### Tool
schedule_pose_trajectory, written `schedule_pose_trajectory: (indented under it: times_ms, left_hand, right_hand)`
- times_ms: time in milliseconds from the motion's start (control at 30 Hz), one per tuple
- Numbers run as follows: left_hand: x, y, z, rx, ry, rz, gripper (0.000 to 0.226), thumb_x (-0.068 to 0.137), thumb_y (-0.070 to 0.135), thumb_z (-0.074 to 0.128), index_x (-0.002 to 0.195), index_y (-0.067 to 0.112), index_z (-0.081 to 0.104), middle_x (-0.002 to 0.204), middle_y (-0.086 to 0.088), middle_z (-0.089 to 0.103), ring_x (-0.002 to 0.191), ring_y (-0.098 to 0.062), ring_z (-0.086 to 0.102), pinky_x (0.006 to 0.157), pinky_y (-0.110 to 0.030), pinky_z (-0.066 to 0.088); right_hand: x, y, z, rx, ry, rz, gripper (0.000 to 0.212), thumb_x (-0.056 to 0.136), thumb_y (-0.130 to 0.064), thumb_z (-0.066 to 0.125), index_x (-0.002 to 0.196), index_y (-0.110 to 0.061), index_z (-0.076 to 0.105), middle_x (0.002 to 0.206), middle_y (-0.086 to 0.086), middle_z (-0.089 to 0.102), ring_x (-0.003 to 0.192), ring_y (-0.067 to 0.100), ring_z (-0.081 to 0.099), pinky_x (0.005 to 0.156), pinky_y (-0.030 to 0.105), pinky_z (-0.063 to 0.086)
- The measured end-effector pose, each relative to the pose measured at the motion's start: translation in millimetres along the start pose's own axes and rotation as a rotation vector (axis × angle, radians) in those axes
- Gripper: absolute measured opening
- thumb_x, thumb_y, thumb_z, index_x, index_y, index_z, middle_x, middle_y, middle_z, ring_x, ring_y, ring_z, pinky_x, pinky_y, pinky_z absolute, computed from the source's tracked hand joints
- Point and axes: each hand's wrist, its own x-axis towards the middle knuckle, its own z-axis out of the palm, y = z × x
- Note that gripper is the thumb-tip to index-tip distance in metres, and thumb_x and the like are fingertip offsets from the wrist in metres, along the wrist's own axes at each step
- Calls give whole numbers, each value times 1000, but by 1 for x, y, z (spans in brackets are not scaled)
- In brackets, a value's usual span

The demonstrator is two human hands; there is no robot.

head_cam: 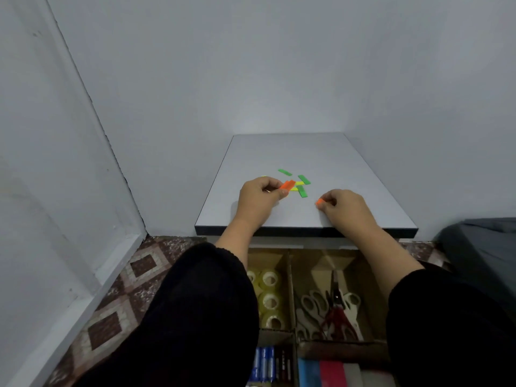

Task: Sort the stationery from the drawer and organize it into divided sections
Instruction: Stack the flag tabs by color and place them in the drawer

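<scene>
Likely light and flimsy, the orange tabs are pinched at their ends by left hand and right hand fingers mid-surface.

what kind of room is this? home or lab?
Probably a home corner: a small grey table set against plain walls, patterned tile floor, and below it a cardboard-divided drawer holding tape rolls and scissors.

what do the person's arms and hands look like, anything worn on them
Both arms wear loose black sleeves of a soft, plain fabric, pushed up so the forearms are bare from about the elbow to the wrist. The left hand and the right hand are bare, with no gloves. No watch or bracelet shows on either wrist, and no markings or logos show on the sleeves.
</scene>
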Motion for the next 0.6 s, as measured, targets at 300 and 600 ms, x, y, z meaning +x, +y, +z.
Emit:
schedule_pose_trajectory:
  times_ms: [300, 600]
  left_hand:
    - [-112, 16, 9, -39, -120, 27, 14, 78, 5, 75, 75, 17, 67, 70, 8, 62, 64, -2, 53, 64, -10, 43]
    - [-203, -28, -2, -77, -185, -107, 10, 78, 7, 74, 81, 17, 72, 83, 0, 72, 79, -7, 65, 73, -17, 52]
  right_hand:
    - [-107, 11, -46, 108, -217, 19, 8, 87, -27, 64, 80, -25, 66, 78, -9, 64, 73, 5, 58, 57, 19, 40]
    - [-206, 49, -17, -67, -440, 422, 10, 87, -15, 62, 83, -11, 69, 80, 7, 66, 69, 21, 65, 64, 33, 58]
